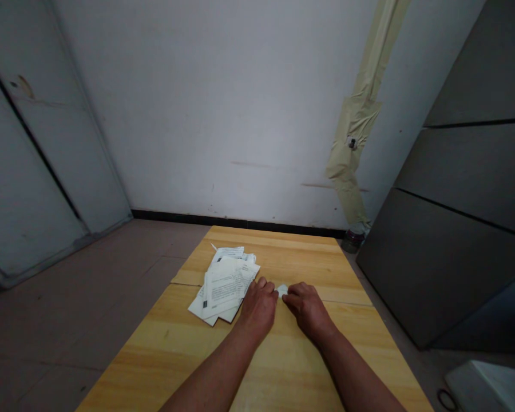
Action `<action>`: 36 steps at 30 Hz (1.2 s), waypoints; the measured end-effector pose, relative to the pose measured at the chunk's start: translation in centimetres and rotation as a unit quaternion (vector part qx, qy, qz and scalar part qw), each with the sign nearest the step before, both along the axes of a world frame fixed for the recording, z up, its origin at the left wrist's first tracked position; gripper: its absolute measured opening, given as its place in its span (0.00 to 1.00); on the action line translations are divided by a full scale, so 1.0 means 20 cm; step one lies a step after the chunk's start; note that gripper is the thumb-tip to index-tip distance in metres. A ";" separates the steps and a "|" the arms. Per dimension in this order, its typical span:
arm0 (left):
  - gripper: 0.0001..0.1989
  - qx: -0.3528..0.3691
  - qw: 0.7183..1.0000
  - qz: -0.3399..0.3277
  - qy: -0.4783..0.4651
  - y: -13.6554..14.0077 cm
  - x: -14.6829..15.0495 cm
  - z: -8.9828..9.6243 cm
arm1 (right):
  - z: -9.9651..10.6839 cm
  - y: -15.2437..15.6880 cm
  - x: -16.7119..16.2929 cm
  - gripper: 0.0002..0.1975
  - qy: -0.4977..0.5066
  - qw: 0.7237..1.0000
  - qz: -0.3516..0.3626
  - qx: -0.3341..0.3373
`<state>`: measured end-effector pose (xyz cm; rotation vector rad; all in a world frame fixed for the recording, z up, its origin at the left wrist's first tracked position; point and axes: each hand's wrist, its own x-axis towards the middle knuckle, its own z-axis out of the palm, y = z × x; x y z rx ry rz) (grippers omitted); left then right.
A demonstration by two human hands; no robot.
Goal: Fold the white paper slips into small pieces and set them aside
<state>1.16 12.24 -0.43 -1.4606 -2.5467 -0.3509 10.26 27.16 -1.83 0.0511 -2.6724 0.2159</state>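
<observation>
A small piece of white paper (282, 290) lies between my hands on the wooden table, partly covered by my fingers. My left hand (260, 303) is closed, its fingertips pressed on the paper's left edge. On the other side my right hand (306, 306) has its fingers bent and closed on the right edge. Whether the paper is folded is too small to make out. Just left of my left hand is a loose pile of printed paper sheets (227, 286), stacked unevenly.
The light wooden table (313, 366) has a seam across it and stands near a white wall (223, 103). Grey panels (467, 229) rise on the right. A taped pipe (347, 160) runs down the wall. A white box (493, 383) sits at lower right.
</observation>
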 end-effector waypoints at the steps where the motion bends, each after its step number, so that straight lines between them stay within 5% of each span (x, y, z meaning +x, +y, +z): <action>1: 0.14 -0.004 1.000 0.002 -0.001 0.00 0.00 0.00 | 0.01 0.00 0.00 0.08 -0.006 1.000 -0.002 0.002; 14: 0.11 -0.014 0.998 0.043 -0.038 -0.01 0.09 0.10 | 0.06 0.03 0.07 0.13 -0.001 0.996 -0.092 -0.003; 20: 0.12 0.005 0.999 0.037 -0.029 -0.02 0.06 0.07 | 0.04 0.02 0.05 0.14 0.045 0.996 -0.032 -0.066; 36: 0.14 0.042 0.993 0.073 -0.086 -0.02 0.03 0.06 | 0.01 0.04 -0.03 0.06 -0.038 0.997 -0.058 0.014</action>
